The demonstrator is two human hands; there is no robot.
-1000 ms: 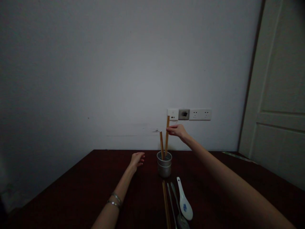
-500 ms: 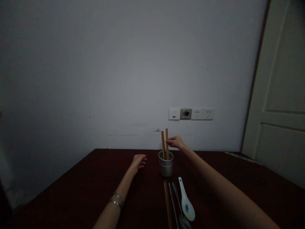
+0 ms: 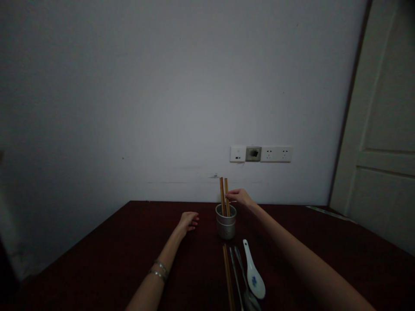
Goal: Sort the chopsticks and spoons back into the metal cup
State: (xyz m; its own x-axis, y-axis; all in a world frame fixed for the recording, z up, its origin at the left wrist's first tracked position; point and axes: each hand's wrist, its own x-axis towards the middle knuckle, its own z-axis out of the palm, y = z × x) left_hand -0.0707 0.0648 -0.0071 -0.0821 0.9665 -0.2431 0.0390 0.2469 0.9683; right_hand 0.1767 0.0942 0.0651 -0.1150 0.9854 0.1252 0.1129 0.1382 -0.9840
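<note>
A grey metal cup point(image 3: 226, 228) stands upright on the dark red table point(image 3: 129, 246), with wooden chopsticks point(image 3: 222, 194) rising out of it. My right hand point(image 3: 238, 196) pinches the right-hand chopsticks point(image 3: 227, 190) at mid-length, their lower ends inside the cup. To the cup's left, my left hand point(image 3: 188, 221) rests on the table, holding nothing, its fingers loosely bent and slightly apart. In front of the cup lie more wooden chopsticks point(image 3: 228, 276), a thin metal utensil point(image 3: 236, 278), a metal spoon point(image 3: 250, 300) and a white ceramic spoon point(image 3: 254, 276) with a blue mark.
Behind the table rises a pale wall point(image 3: 181, 108) with a row of sockets point(image 3: 275, 154). At the right is a panelled door point(image 3: 385, 129). A flat strip point(image 3: 330, 213) lies along the table's far right edge.
My right hand has moved down slightly with the chopsticks, which stand lower in the cup and closer to the other ones. My left hand has barely moved.
</note>
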